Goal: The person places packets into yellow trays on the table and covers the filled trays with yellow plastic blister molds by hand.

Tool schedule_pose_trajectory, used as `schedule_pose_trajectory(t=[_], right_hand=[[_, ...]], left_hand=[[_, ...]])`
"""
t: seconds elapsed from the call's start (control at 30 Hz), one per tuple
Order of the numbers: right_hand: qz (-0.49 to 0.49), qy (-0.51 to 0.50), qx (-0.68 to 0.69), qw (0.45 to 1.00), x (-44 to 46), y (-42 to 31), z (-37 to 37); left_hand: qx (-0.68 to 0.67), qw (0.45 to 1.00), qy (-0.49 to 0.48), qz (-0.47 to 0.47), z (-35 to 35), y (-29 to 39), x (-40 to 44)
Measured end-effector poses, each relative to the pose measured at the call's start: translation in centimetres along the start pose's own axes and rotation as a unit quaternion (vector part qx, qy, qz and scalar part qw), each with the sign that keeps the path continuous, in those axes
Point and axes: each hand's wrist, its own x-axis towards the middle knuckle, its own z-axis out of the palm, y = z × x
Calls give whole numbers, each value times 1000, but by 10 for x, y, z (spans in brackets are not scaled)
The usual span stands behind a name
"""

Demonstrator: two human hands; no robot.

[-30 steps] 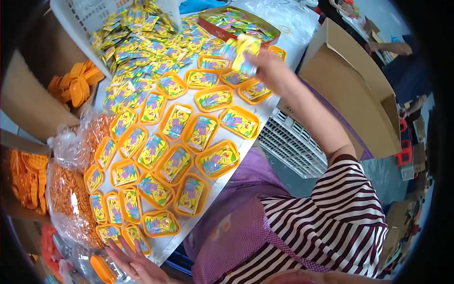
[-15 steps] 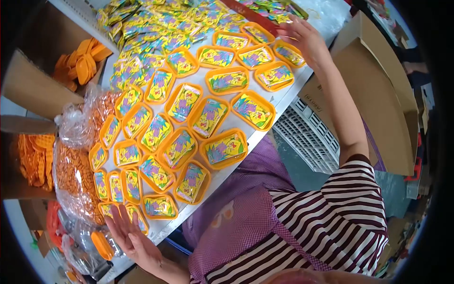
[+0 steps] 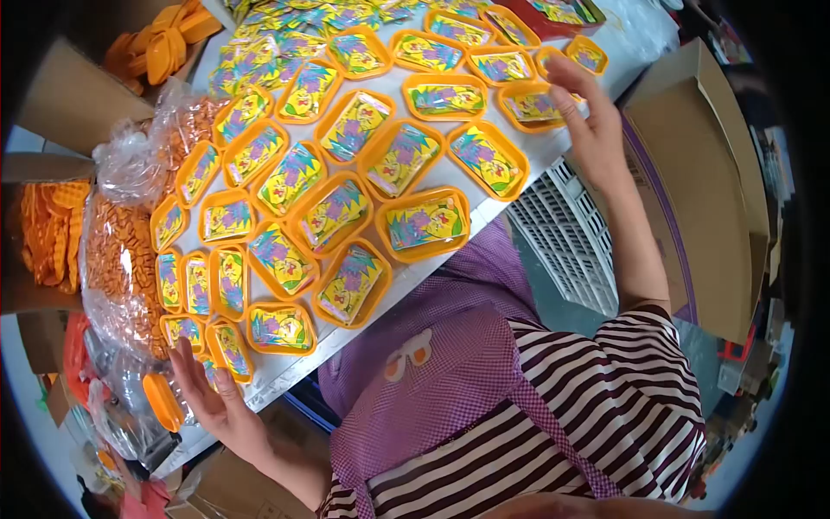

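Many orange plastic trays [image 3: 424,227], each with a yellow and purple printed packet [image 3: 402,160] in it, lie side by side on the white table. At the near left end of the trays, my left hand [image 3: 216,411] is open, fingers stretched up beside a small filled tray [image 3: 229,350]. My right hand [image 3: 596,134] is open at the far right end, its fingers and thumb apart. Its fingers partly cover an orange tray [image 3: 546,62], and the thumb is near another filled tray [image 3: 529,105]. Whether either hand touches a tray I cannot tell.
Loose packets [image 3: 285,39] are heaped at the back, beside a red box [image 3: 562,13]. On the left are a clear bag of small orange pieces [image 3: 125,268] and cartons of orange parts [image 3: 56,233]. A white crate [image 3: 566,238] and an open carton [image 3: 700,190] stand right.
The view has shifted, so the trays appear higher. My right hand has drawn back from the red box, and a small tray beyond it now shows. My left hand stays open by the trays.
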Motion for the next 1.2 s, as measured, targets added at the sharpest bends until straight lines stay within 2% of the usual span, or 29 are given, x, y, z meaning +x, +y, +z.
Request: schedule_pose_trajectory(t=[0.07, 0.17, 0.3, 0.33, 0.37, 0.43, 0.5, 0.57, 0.6, 0.67, 0.83, 1.0, 1.2], right_hand=[[-16, -23, -53, 998, -18, -1, 8], [-137, -112, -156, 972, -43, -9, 19], [-150, -176, -205, 951, -69, -14, 43], [-137, -187, -220, 948, -72, -15, 48], [-139, -179, -223, 948, -73, -13, 52], [-143, -165, -225, 950, -73, -7, 57], [-153, -163, -235, 946, -71, -4, 58], [-162, -156, -241, 944, -66, -10, 56], [-156, -143, -232, 949, -66, -13, 56], [-203, -158, -192, 947, -69, -23, 58], [-293, -267, -209, 894, -74, -63, 76], [-283, -323, -219, 876, -62, -67, 90], [-287, -331, -209, 874, -52, -74, 82]], left_hand=[[21, 1000, -10, 12, -2, -5, -1], [59, 998, -13, -2, -2, -7, -3], [-12, 1000, -15, -17, 8, -12, -6], [13, 999, -16, -25, 14, -5, -6], [-21, 999, -6, -42, 20, -6, -9], [-8, 999, -41, -25, 27, -7, -12], [91, 988, -119, 32, 29, -14, -17], [162, 949, -231, 142, 37, -18, -19], [179, 934, -258, 170, 43, -13, -20], [212, 898, -315, 224, 58, -1, -23], [237, 886, -319, 241, 75, -2, -20], [261, 873, -324, 255, 67, -21, -16], [226, 879, -325, 267, 61, -23, -10]])
